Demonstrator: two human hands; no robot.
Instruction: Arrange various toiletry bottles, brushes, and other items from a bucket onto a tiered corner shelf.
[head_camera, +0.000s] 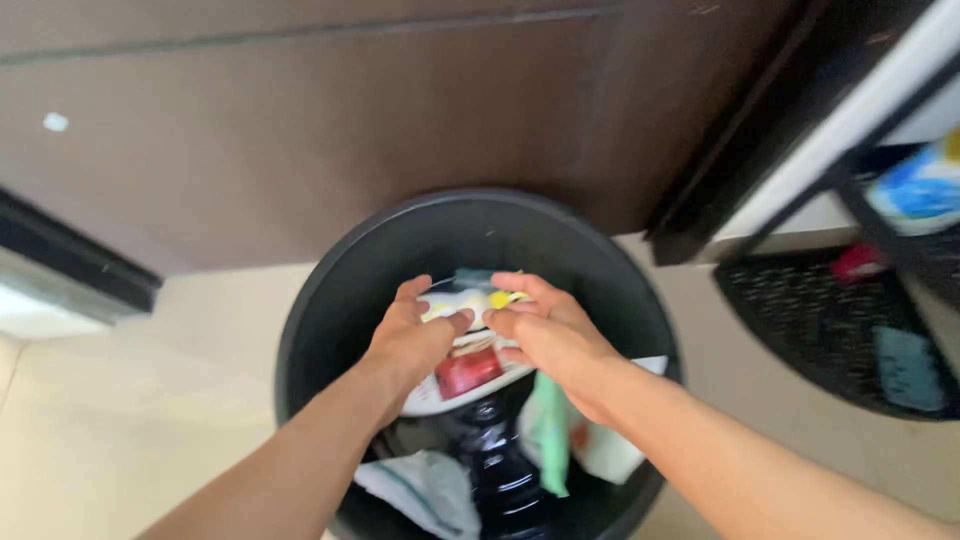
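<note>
Both hands (480, 335) pinching packet (468, 350), inside bin rim (300, 320)

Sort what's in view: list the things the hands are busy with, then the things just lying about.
In hand:
left hand and right hand, together gripping a white packet with a red and yellow print
black bin beneath them

Lying about:
green wrapper and white bag in the bin
black mat
blue-and-white pack on the shelf
</note>
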